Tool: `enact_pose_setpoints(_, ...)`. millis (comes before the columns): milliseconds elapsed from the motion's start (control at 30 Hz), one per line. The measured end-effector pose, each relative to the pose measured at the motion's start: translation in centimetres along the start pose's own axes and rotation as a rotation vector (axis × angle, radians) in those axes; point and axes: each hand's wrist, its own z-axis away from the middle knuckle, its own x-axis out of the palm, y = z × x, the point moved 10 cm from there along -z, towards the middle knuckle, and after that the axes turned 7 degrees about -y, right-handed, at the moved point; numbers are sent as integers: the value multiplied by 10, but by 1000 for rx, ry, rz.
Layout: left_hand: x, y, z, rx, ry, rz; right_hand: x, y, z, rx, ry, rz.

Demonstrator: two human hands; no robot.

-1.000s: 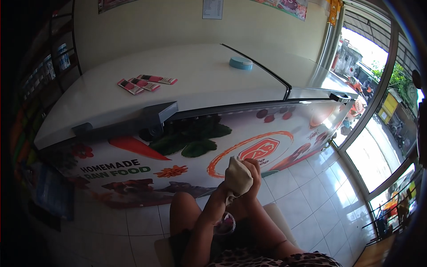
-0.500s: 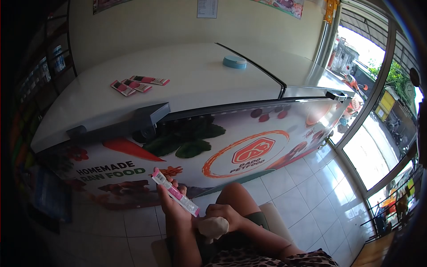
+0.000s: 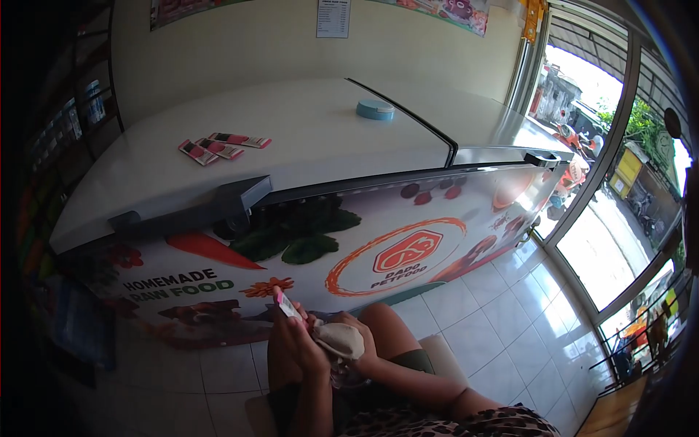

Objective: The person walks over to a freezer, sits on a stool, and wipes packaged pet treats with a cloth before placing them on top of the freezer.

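Note:
My left hand [image 3: 307,351] is closed around a slim pink-and-white stick sachet [image 3: 288,306], whose top end pokes up beyond the fingers. Most of the sachet is hidden by the hand. Close beside it, my right hand [image 3: 366,342] grips a bunched beige cloth [image 3: 339,339] over my lap. The cloth lies against the left hand, near the lower part of the sachet. Some clear, shiny material [image 3: 348,376] shows just under the cloth; I cannot make out what it is. Several similar pink-and-dark sachets [image 3: 220,149] lie in a loose group on the chest freezer's lid [image 3: 291,120].
A round light-blue container [image 3: 375,111] stands on the freezer near the lid seam. The dark freezer handle [image 3: 244,194] juts out in front of me. Dark shelves [image 3: 91,109] stand at left, a glass door [image 3: 593,211] at right. Tiled floor [image 3: 502,313] surrounds my seat.
The sachet has turned and sunk into my left hand, so less of it shows. My right hand has brought the cloth up and left against the left hand. The view has shifted slightly.

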Motion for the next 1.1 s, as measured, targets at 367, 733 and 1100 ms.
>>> enact_pose_setpoints(367,77,-21,23,-198,-583,-164,-53,-44,-17,-155,318,250)
enact_pose_setpoints(733,-43,13,-26,-72,97,329,33,-3,3,116,-363,128)
enact_pose_setpoints(1100,49,-34,5,-364,-460,-298,-29,-3,11,-18,344,85)
